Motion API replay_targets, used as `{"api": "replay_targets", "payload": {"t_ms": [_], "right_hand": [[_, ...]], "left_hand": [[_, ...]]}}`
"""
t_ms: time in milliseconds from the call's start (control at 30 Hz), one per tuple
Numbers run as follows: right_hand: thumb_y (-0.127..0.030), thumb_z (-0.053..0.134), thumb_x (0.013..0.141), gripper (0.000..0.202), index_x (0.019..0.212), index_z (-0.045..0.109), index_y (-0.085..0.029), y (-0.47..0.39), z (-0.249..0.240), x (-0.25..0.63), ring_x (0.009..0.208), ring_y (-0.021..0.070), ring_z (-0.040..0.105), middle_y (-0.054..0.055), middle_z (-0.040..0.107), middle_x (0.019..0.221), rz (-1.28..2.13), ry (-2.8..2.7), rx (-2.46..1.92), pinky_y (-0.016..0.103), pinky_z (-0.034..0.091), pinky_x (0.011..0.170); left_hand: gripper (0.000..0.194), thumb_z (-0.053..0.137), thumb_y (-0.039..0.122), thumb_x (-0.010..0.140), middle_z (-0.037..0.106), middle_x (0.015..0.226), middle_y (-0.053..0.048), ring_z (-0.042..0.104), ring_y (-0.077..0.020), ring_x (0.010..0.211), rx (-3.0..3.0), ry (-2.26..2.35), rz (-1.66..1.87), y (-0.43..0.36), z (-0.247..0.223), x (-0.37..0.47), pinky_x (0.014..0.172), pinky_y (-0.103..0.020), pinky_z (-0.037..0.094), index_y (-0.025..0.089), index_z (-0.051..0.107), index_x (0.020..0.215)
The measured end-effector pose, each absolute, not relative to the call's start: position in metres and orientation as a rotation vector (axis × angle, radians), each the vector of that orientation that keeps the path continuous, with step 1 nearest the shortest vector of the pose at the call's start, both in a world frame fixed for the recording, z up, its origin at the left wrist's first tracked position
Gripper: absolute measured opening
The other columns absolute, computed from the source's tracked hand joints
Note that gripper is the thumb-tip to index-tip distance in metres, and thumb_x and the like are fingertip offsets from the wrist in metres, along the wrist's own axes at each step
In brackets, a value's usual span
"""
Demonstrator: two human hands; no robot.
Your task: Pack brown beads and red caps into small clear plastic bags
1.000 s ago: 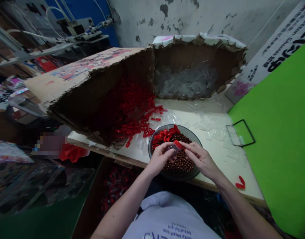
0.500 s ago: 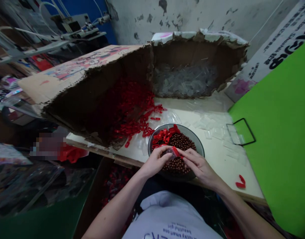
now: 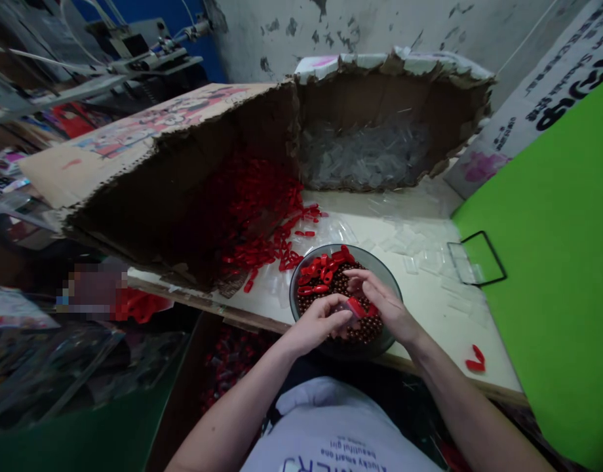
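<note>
Over a round grey bowl (image 3: 390, 282) of brown beads (image 3: 365, 332) and red plastic pieces (image 3: 322, 267), both of my hands are close together. My left hand (image 3: 322, 320) pinches a small clear case with a red end (image 3: 355, 307). My right hand (image 3: 383, 303) is just right of it, fingers stretched out and curved over the beads. A red bit shows by its palm; whether the hand grips it is unclear.
A torn carton (image 3: 119, 141) spills red pieces (image 3: 262, 196) at the left. Behind, another carton (image 3: 341, 98) holds clear cases (image 3: 370, 154). A green panel (image 3: 562, 262) with a black wire handle (image 3: 493, 255) stands at the right.
My right hand has moved off the red end of the case and its fingers have spread upward over the beads. My left hand has shifted slightly right and down with the case.
</note>
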State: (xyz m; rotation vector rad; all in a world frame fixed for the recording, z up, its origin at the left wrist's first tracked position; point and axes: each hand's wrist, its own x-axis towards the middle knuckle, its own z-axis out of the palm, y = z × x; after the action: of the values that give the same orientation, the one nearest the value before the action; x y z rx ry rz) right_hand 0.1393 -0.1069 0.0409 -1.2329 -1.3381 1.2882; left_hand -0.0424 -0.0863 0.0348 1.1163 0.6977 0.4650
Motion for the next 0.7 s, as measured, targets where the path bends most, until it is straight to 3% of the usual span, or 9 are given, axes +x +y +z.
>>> {"api": "replay_targets", "payload": {"t_ms": [133, 233, 367, 567, 700], "right_hand": [[-0.055, 0.024, 0.096, 0.054, 0.125, 0.057, -0.025, -0.094, 0.039, 0.127, 0.115, 0.0216, 0.053, 0.008, 0.061, 0.117, 1.801, -1.067, -0.943, 0.039, 0.037, 0.103], [-0.058, 0.023, 0.095, 0.058, 0.125, 0.058, -0.023, -0.089, 0.037, 0.121, 0.115, 0.0215, 0.054, 0.009, 0.063, 0.116, 1.92, -0.978, -0.903, 0.039, 0.035, 0.104], [-0.055, 0.026, 0.095, 0.055, 0.122, 0.06, -0.022, -0.094, 0.031, 0.115, 0.11, 0.0225, 0.056, 0.009, 0.065, 0.11, 1.803, -0.977, -0.983, 0.04, 0.037, 0.101], [-0.044, 0.031, 0.096, 0.044, 0.117, 0.063, -0.022, -0.107, 0.025, 0.112, 0.097, 0.0207, 0.059, 0.005, 0.066, 0.094, 1.363, -1.078, -1.104, 0.037, 0.038, 0.097], [-0.044, 0.029, 0.097, 0.046, 0.118, 0.062, -0.021, -0.118, 0.02, 0.111, 0.093, 0.0202, 0.06, 0.006, 0.066, 0.092, 1.421, -1.072, -1.082, 0.036, 0.041, 0.092]], "left_hand": [[0.034, 0.058, 0.045, 0.082, 0.062, 0.07, -0.002, 0.046, -0.0062, 0.051, 1.133, 0.705, 0.381, -0.09, 0.036, -0.036, 0.049, -0.019, 0.032, 0.012, 0.058, 0.091], [0.033, 0.056, 0.045, 0.083, 0.058, 0.067, -0.001, 0.045, -0.0069, 0.052, 1.166, 0.701, 0.355, -0.092, 0.038, -0.031, 0.049, -0.019, 0.034, 0.013, 0.058, 0.087], [0.031, 0.055, 0.044, 0.083, 0.054, 0.063, 0.001, 0.043, -0.0071, 0.051, 1.199, 0.713, 0.317, -0.095, 0.038, -0.027, 0.047, -0.02, 0.032, 0.013, 0.057, 0.082], [0.03, 0.054, 0.043, 0.083, 0.052, 0.058, 0.003, 0.039, -0.0061, 0.046, 1.223, 0.749, 0.3, -0.103, 0.038, -0.026, 0.044, -0.02, 0.028, 0.014, 0.054, 0.076], [0.03, 0.055, 0.044, 0.081, 0.05, 0.056, 0.003, 0.039, -0.0063, 0.044, 1.211, 0.774, 0.231, -0.109, 0.037, -0.026, 0.044, -0.02, 0.028, 0.015, 0.052, 0.074]]}}
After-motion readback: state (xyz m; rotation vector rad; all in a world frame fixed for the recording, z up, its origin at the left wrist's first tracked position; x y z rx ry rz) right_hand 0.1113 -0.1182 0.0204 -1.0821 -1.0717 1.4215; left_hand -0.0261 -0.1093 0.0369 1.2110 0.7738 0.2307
